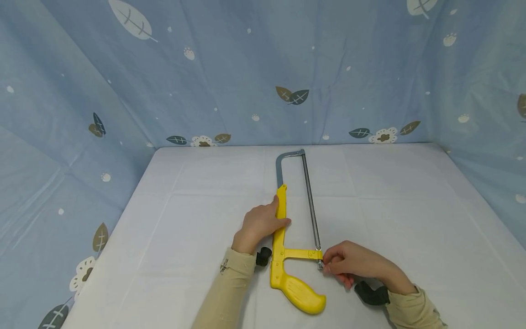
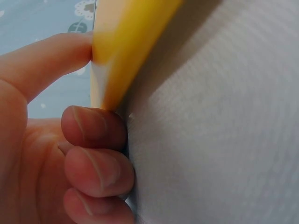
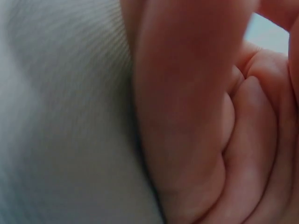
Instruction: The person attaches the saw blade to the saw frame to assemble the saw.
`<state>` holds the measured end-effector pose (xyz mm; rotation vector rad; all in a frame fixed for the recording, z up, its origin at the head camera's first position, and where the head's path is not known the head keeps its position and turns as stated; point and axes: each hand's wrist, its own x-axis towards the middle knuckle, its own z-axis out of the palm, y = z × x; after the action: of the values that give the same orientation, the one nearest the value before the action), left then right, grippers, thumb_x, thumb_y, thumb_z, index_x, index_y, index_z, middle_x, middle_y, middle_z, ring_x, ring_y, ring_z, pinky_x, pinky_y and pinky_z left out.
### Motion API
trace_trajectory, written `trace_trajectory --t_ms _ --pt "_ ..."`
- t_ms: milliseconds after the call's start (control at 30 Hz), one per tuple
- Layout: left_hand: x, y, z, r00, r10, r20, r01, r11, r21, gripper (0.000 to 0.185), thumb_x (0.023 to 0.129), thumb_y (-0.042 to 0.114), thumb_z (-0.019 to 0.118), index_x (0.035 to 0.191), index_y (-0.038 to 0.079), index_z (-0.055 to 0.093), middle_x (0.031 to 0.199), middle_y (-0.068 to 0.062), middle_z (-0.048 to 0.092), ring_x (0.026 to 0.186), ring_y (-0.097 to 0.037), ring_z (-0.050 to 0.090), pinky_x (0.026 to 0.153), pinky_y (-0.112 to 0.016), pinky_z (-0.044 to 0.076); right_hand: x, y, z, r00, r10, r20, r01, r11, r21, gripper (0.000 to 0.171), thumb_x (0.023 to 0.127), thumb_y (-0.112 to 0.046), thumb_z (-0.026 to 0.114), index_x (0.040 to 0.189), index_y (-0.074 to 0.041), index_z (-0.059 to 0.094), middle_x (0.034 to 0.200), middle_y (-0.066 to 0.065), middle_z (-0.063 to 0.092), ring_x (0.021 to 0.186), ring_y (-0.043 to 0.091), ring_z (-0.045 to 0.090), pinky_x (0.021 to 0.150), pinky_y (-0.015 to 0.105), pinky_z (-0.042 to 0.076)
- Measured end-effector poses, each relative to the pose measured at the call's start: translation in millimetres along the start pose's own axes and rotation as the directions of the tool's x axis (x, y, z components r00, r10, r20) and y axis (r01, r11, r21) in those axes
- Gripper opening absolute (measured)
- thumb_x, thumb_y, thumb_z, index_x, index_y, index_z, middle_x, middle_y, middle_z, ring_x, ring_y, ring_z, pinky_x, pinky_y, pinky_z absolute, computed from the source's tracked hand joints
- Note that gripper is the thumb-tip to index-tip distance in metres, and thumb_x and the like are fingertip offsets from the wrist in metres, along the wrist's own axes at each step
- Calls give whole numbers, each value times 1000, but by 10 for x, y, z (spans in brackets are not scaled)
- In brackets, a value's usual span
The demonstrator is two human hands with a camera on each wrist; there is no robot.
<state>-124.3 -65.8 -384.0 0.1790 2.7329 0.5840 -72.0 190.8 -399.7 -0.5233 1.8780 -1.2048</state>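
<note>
Hacksaw point(image 1: 293, 237) lies flat mid-table, handle toward person: glossy yellow plastic frame bar and moulded pistol grip, grey metal front bow, thin straight steel blade point(image 1: 311, 201) along right side. Left hand point(image 1: 260, 224) curled against yellow bar, fingers point(image 2: 96, 128) bent beside it, thumb on top, holding it down. Right hand point(image 1: 349, 265) pinches small metal tensioner at blade's near end, fingers curled. Table point(image 1: 411, 219) covered in smooth white cloth with faint fold creases. Blue leaf-print fabric backdrop point(image 1: 246, 68) on three sides.

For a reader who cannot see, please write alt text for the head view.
A yellow hacksaw lies flat on a white table. The left hand holds its frame, and the right hand pinches the small metal fitting at the blade's near end.
</note>
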Motion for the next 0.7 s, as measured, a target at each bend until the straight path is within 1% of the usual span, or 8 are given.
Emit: trace_trajectory --t_ms 133,333,567,700 --pt "2 1 1 1000 -1 0 1 1000 4 80 80 50 56 143 12 22 64 -1 49 60 -16 49 51 -28 37 -1 -2 2 1000 7 1 -7 1000 -1 18 85 -26 60 90 -9 64 53 3 51 41 17 51 39 28 42" --pt "0 2 -3 1000 -4 1 4 1000 8 81 80 51 56 143 12 22 66 -1 51 62 -16 49 52 -28 37 3 -34 15 1000 17 -14 -17 999 -27 24 86 -31 57 85 -9 65 50 2 49 40 16 49 39 29 42" --pt "-1 -6 -8 1000 3 -2 -3 1000 -4 81 80 50 57 143 12 23 67 0 51 62 -16 49 52 -28 37 -6 -36 -2 1000 -5 3 5 1000 0 20 88 -25 55 90 -7 64 52 2 50 41 16 50 39 28 42" --pt "-5 -5 -13 1000 3 -2 -3 1000 -1 80 80 50 57 142 12 23 68 0 51 62 -16 49 52 -28 37 -1 -25 0 1000 -4 -5 4 1000 2 18 87 -24 57 92 -7 64 53 2 50 41 16 50 40 29 43"
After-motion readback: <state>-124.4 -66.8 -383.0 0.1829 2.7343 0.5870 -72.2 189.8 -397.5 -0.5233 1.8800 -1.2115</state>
